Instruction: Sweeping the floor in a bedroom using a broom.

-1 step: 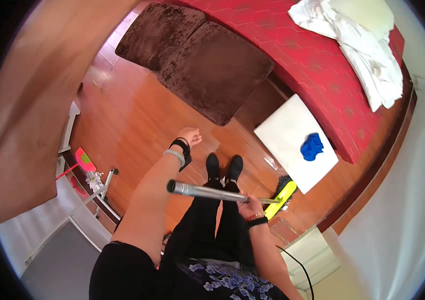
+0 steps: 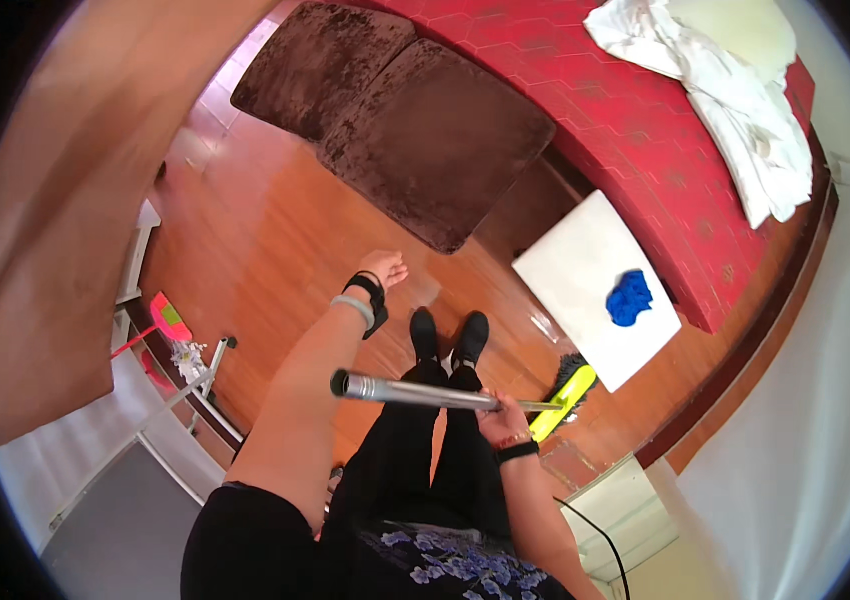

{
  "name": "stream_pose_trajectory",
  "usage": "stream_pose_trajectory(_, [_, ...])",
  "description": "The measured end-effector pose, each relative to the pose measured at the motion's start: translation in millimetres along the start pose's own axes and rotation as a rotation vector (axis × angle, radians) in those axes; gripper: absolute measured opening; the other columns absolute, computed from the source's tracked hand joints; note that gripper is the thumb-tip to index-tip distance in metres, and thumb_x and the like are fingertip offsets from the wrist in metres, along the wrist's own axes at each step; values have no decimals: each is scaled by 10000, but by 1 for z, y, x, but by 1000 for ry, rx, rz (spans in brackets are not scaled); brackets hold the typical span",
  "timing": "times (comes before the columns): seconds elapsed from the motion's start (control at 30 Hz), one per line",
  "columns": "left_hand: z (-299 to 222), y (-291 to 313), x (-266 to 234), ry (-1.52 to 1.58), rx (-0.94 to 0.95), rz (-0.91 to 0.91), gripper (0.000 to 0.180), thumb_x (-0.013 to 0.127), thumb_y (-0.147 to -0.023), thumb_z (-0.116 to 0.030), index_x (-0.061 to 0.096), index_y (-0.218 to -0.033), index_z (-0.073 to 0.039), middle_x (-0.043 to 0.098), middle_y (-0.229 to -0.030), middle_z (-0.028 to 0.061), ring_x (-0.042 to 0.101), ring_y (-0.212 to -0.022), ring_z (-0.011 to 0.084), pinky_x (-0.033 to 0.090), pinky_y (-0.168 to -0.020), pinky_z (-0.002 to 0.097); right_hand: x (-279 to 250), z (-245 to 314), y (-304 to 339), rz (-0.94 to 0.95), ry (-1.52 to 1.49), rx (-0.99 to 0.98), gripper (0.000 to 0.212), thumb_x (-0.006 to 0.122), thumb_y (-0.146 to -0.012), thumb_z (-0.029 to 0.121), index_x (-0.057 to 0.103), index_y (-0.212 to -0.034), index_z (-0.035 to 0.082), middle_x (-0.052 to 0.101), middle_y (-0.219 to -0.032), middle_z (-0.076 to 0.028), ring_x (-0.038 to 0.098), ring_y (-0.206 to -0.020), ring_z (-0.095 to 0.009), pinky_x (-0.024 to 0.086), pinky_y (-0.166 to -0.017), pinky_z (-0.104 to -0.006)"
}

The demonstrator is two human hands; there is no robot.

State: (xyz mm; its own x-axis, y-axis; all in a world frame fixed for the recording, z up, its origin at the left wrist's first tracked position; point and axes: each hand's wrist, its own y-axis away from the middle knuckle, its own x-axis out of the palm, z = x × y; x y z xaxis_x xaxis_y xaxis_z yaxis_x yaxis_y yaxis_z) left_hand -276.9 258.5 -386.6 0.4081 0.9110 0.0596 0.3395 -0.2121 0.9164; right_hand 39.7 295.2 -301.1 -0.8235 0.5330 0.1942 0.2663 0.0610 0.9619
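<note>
Slight shift: shiny metal tube (image 2: 415, 392)

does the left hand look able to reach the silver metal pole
Probably yes: the left hand looks empty and the silver metal pole has its upper end uncovered, with the right hand holding it lower.

The seat (image 2: 435, 145) is far off on the floor (image 2: 245, 230), left of the bed (image 2: 585, 110). A sheet (image 2: 745, 130) lies on the bed's far right part. The board (image 2: 565, 260) sits right, beside the bed, with a cloth (image 2: 629, 298) (right of its middle) on it. Just nearer is the broom head (image 2: 565, 400); left, a dustpan (image 2: 171, 315).
</note>
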Motion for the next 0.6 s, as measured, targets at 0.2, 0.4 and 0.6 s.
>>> stream_pose_trajectory(0.2, [-15, -75, 15, 138, 86, -133, 523, 644, -672, -193, 383, -1059, 43, 416, -1025, 151, 443, -933, 242, 440, -761, 290, 17, 4, 4, 91, 27, -4, 53, 533, -694, 41, 487, -686, 14, 533, -768, -125, 521, -765, -247, 442, -738, -360])
stream_pose_trajectory(0.4, [-18, -125, 3, 245, 90, -246, 536, 676, -643, -181, 401, -1046, 43, 424, -1002, 156, 457, -778, 213, 431, -641, 259, 34, -8, 1, 70, 33, 7, 50, 552, -685, 32, 511, -686, 5, 557, -722, -125, 547, -718, -225, 410, -800, -364])
stream_pose_trajectory(0.6, [-12, -142, -6, 308, 77, -178, 303, 668, -647, -117, 434, -819, -31, 351, -644, 11, 355, -535, 117, 391, -553, 248, 39, -12, -3, 24, 65, -6, 78, 549, -702, 53, 496, -735, 6, 557, -730, -126, 545, -726, -235, 407, -801, -369])
